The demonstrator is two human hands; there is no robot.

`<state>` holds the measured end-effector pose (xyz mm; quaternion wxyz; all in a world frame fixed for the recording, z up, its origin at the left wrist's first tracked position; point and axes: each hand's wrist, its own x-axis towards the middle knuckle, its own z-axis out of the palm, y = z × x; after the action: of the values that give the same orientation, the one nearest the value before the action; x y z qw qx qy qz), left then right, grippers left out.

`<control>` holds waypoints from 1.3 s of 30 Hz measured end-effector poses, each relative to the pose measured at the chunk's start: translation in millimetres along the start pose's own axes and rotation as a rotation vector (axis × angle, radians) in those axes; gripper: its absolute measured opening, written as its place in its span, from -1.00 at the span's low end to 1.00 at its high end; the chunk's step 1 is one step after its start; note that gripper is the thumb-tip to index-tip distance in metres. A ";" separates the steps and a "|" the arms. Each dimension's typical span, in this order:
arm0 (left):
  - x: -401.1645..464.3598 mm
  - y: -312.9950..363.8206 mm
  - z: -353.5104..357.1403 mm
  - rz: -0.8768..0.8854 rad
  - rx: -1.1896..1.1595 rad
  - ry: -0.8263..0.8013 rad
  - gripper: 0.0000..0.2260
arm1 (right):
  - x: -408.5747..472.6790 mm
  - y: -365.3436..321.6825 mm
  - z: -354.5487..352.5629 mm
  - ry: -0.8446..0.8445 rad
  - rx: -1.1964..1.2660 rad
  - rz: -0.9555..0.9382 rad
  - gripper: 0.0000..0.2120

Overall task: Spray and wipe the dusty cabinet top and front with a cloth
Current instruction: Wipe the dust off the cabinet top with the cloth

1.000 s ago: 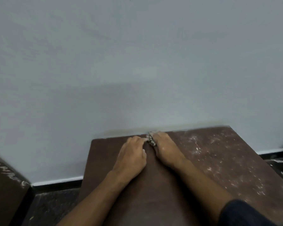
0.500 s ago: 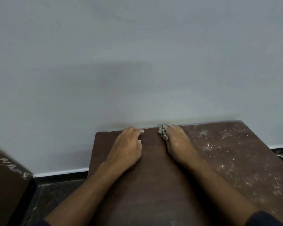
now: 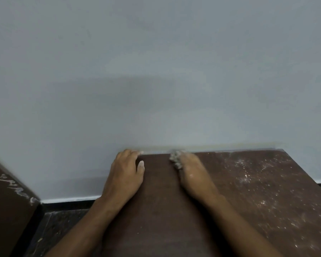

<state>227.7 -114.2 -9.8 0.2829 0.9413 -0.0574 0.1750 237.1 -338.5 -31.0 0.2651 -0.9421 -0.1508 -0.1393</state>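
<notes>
The dark brown cabinet top [image 3: 248, 201] fills the lower right, its back edge against the wall. White dust speckles its right half; the left strip between my hands looks wiped. My left hand [image 3: 124, 177] lies flat at the far left corner, fingertips over the back edge, thumb dusted white. My right hand [image 3: 191, 175] presses a small crumpled grey cloth [image 3: 175, 159] onto the top near the back edge; only the cloth's tip shows past my fingers. No spray bottle is visible.
A plain grey wall [image 3: 156, 80] rises directly behind the cabinet. Another brown piece of furniture [image 3: 9, 206] with white smears stands at the lower left. Dark speckled floor [image 3: 59, 230] and a black skirting strip lie between the two.
My hands have spread apart: the left one slid to the cabinet's left corner and the right one moved right along the back edge with the cloth.
</notes>
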 end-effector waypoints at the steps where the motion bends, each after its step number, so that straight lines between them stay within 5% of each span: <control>1: -1.4 -3.7 -1.9 -0.050 -0.014 0.016 -0.72 | 0.4 10.9 -5.0 0.025 -0.040 0.048 -0.68; 8: -17.5 -30.6 -11.0 -0.367 -0.180 0.056 -0.57 | 32.5 -38.8 48.9 0.104 -0.069 -0.071 -0.79; 14: -23.9 -41.5 -21.7 -0.365 -0.211 0.187 -0.60 | 55.3 -142.7 113.8 -0.152 0.043 -0.257 -0.63; 17: -25.0 -51.3 -33.0 -0.364 -0.196 0.194 -0.67 | 57.0 -131.2 105.4 -0.228 0.070 -0.344 -0.64; 23: -40.7 -47.8 -39.0 -0.339 -0.214 0.059 -0.67 | 48.1 -111.9 87.8 -0.153 -0.001 -0.190 -0.60; 28: -77.1 -42.1 -40.7 -0.370 -0.295 0.164 -0.75 | -34.2 -143.4 53.4 -0.361 0.250 -0.404 -0.84; 32: -120.3 -37.2 -42.6 -0.347 -0.357 0.219 -0.79 | -86.0 -131.3 22.3 -0.449 0.255 -0.575 -0.67; 39: -138.7 -25.2 -53.7 -0.264 -0.293 0.200 -0.78 | -54.5 -125.8 44.8 -0.212 0.123 -0.229 -0.67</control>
<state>87.7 -62.3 -31.1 0.4415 0.8673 0.0697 0.2188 150.4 -223.3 -28.9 0.2873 -0.9101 -0.2926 -0.0591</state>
